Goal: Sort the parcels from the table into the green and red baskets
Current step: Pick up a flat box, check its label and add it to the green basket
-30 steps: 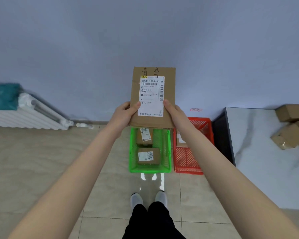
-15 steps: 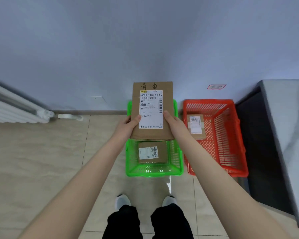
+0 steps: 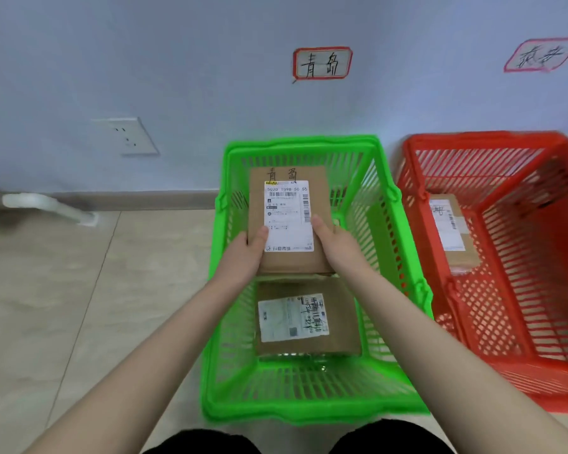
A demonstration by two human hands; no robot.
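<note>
A flat brown parcel [image 3: 289, 221] is held inside the green basket [image 3: 387, 194], toward its far wall, with the white label facing up. It is clamped at its near end between the left hand [image 3: 243, 253] and the right hand [image 3: 336, 244], each thumb pressed on top beside the label and the other fingers hidden underneath. A second parcel [image 3: 305, 317] lies on the basket floor close to the near wall, and the held parcel is just above and beyond it; whether the two touch cannot be told. Two characters are written by hand on the held parcel, and they seem to match the sign [image 3: 322, 63] fixed on the wall above this basket, so the choice of basket is judged correct. The red basket [image 3: 417, 178] stands just beside, on the right, with one parcel [image 3: 450, 231] already against its left wall. The release is probably the step in hand. If the parcel is dropped from its present height, it could land tilted on the edge of the lower parcel and rest crooked. The fingers under the parcel could also be pinched against the basket floor if it is lowered too far before they are opened.
</note>
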